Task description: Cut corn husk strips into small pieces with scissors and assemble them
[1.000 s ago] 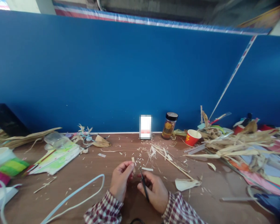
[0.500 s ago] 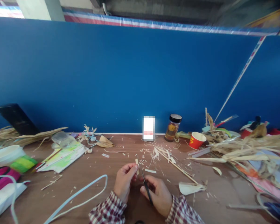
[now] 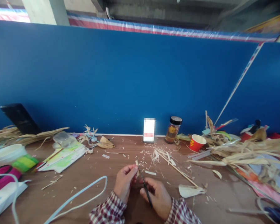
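My left hand (image 3: 125, 180) is closed in a pinch on a small pale strip of corn husk (image 3: 137, 163), which stands up past the thumb and fingertips. My right hand (image 3: 159, 196) is closed around slim black tweezers (image 3: 146, 190). Their thin tip points up and away, just right of the strip and apart from it. Beyond my hands, a flat pale strip (image 3: 150, 173) and many small cut scraps (image 3: 143, 155) lie on the brown table. To the right, a thin stalk (image 3: 184, 174) runs down to a broad piece of husk (image 3: 189, 191).
A lidded jar of amber liquid (image 3: 173, 130) and a red paper cup (image 3: 197, 143) stand at the back. Heaped dry husks (image 3: 252, 149) cover the right side. On the left are a cable (image 3: 79, 189), a power strip (image 3: 7, 199), a painted sheet (image 3: 65, 155) and a bowl (image 3: 9, 152).
The view has tipped up slightly, so things sit a little lower in the picture. Both hands keep their holds, with hardly any movement.
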Demonstrator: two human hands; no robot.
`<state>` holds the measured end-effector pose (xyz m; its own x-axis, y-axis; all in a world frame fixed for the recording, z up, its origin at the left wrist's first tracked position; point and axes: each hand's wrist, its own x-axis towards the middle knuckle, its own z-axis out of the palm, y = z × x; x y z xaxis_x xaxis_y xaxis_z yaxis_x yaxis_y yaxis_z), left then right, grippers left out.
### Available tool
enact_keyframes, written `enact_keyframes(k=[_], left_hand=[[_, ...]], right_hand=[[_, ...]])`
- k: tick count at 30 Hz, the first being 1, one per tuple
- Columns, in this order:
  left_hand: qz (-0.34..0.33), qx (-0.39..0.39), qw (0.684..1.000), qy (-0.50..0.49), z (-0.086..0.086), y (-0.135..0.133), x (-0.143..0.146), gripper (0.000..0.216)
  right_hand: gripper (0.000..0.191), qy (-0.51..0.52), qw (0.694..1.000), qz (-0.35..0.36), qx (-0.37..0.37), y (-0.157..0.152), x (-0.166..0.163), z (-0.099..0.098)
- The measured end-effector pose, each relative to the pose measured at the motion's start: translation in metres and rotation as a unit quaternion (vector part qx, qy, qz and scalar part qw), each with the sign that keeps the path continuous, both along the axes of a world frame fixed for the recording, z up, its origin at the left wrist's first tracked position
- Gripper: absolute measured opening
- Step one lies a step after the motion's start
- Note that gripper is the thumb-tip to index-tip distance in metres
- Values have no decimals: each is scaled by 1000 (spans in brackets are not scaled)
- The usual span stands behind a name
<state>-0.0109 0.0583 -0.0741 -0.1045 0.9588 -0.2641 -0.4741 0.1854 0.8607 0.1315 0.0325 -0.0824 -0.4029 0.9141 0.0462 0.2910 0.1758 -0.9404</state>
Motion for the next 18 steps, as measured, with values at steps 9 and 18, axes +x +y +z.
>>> enact_keyframes(k=[9, 18], left_hand=[[6, -1, 1000, 21, 4, 0, -1, 29], [2, -5, 1000, 23, 4, 0, -2, 27]], right_hand=[[30, 0, 1000, -6, -3, 0, -1, -3], [30, 8, 1000, 2, -16, 0, 0, -3]])
